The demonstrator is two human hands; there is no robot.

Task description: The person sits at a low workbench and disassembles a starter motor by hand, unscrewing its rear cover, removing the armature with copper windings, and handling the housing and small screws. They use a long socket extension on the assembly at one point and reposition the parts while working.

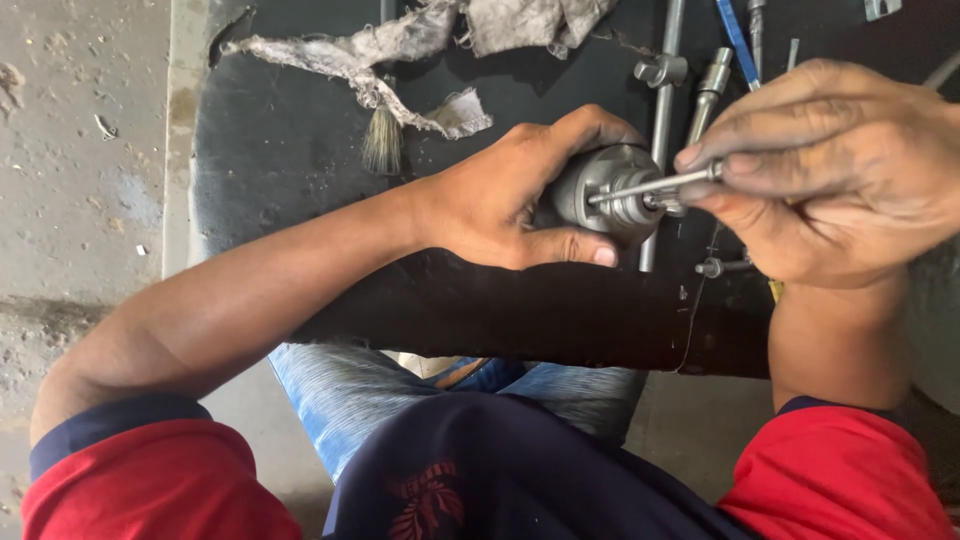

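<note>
Presently left hand (505, 200) wrapped around round grey metal part (600, 195), dull cast finish, held above black bench (290, 140). Right hand (835, 170), grimy, pinching thin shiny steel rod (650, 186) whose tip sits in part's centre. Beyond hands: frayed dirty rag (400, 50), bristle brush (381, 140), loose steel rods (665, 110).

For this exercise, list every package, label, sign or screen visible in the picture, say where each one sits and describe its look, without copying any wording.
No packages, labels, signs or screens are in view.
Nearest to one: a dark red leaf-like print on the person's dark navy shirt, bottom centre.
The left hand grips a plain grey metal cylindrical part; the right hand pinches a thin silver metal rod at it; neither bears markings.
</note>
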